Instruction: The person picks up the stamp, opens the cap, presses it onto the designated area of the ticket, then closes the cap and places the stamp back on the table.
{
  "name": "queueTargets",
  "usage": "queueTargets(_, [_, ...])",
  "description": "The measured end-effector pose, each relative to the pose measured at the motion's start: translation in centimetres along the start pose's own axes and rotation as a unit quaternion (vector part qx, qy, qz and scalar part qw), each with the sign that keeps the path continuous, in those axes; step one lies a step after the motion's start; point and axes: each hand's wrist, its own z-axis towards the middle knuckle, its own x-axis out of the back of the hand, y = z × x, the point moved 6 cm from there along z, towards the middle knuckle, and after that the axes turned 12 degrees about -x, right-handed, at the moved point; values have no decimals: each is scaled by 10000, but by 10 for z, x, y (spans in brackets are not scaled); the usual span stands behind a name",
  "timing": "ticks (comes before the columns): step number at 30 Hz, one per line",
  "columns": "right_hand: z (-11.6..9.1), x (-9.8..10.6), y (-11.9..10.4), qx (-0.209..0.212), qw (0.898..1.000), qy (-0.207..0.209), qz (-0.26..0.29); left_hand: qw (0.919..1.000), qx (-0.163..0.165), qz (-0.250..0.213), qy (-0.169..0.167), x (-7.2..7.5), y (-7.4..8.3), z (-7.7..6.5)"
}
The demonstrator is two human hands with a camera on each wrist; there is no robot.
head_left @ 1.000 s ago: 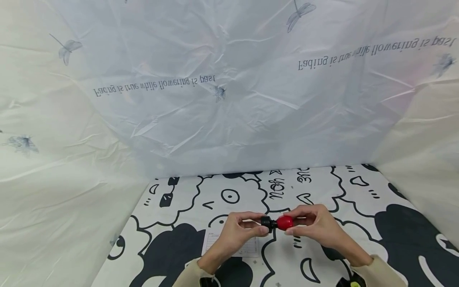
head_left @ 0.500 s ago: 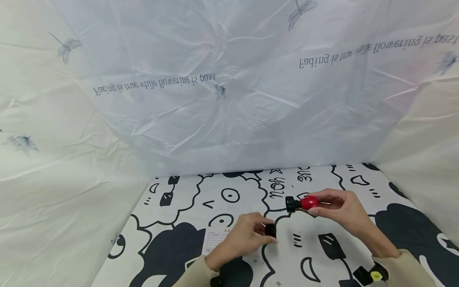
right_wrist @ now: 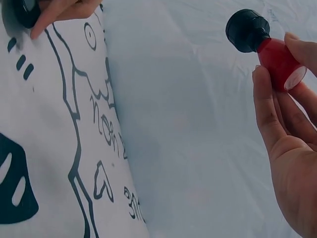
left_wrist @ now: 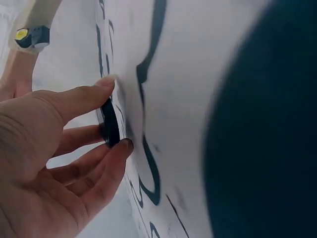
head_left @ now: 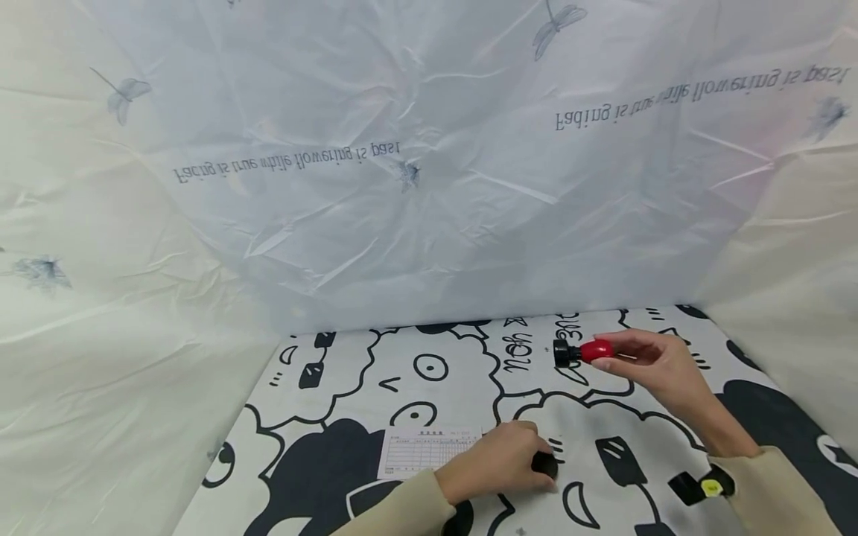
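My right hand [head_left: 663, 365] holds a stamp [head_left: 595, 351] with a red handle and a black round head, raised above the cloth. In the right wrist view, thumb and fingers pinch the red handle [right_wrist: 278, 62], and the head points away from the palm. My left hand [head_left: 496, 461] is low over the cloth, gripping a round black cap [head_left: 544, 466]. The left wrist view has this cap [left_wrist: 110, 124] between thumb and fingertips, right by the cloth surface; whether it touches cannot be made out.
A printed paper form [head_left: 422, 450] lies left of centre, partly behind the left hand. The black-and-white cartoon cloth [head_left: 462, 380] covers the work surface. Pale plastic sheeting [head_left: 429, 246] rises at the back and both sides.
The black cap has come off the stamp's head. My right hand has carried the stamp up and to the right, while my left hand has moved the cap right and down toward the cloth.
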Motion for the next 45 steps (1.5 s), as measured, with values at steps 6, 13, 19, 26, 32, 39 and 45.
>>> queueTargets(6, [5,0,9,-27,10000,49,4,9994,-60,282,-165,-5,2,12])
queueTargets(13, [7,-5,12,-14,10000,17,-70,9995,45,30,-295,-12,0,11])
queueTargets(19, [11,-11,4,23,10000,-52,-73,9998,143,130,-55,-3,-4,2])
queueTargets(26, [9,-20,-6,88,9994,-323,116,9996,-3,-21,292,12,-9,-30])
queueTargets(32, [4,-31,-18,326,9965,-642,428,9966,-470,4,680,28,-18,-74])
queueTargets(39, [-4,-50,-32,689,9898,-998,742,9885,-1013,733,846,31,-36,-131])
queueTargets(45, [-12,-67,-38,877,9865,-1109,831,9930,-880,760,191,14,-53,-178])
